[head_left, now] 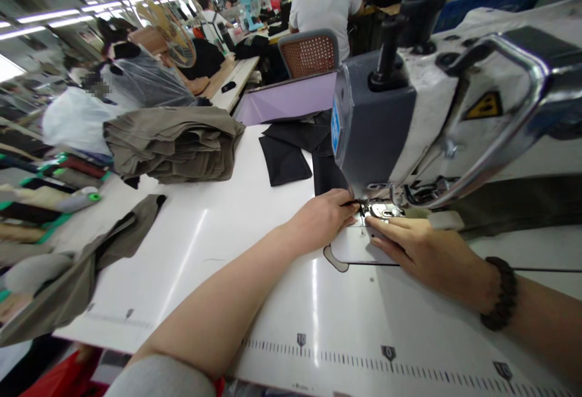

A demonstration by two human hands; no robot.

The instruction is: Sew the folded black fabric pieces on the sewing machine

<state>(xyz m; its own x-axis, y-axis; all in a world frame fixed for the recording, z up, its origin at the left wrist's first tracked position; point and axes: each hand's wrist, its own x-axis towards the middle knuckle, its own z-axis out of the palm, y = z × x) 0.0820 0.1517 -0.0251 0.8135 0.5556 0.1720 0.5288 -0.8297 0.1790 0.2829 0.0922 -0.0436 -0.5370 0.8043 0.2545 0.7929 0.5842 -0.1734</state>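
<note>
A grey and white sewing machine (377, 124) stands at the right, its needle area lit over a metal plate (364, 251). My left hand (321, 221) is at the left side of the needle, its fingers pressed together on the edge of a black fabric piece (325, 173). Just right of the needle, my right hand (418, 251) lies with fingers stretched out on the plate, beside the presser foot; a dark bracelet is on the wrist. Behind my left hand, flat black pieces (285, 160) lie on the white table (218, 251).
A pile of grey-brown fabric (175, 142) sits at the back left. Another grey-brown piece (131, 233) hangs over the left edge, near thread spools (68, 197). Olive fabric (522, 203) lies behind my right hand. People sit beyond, one near a wicker-backed chair (311, 54).
</note>
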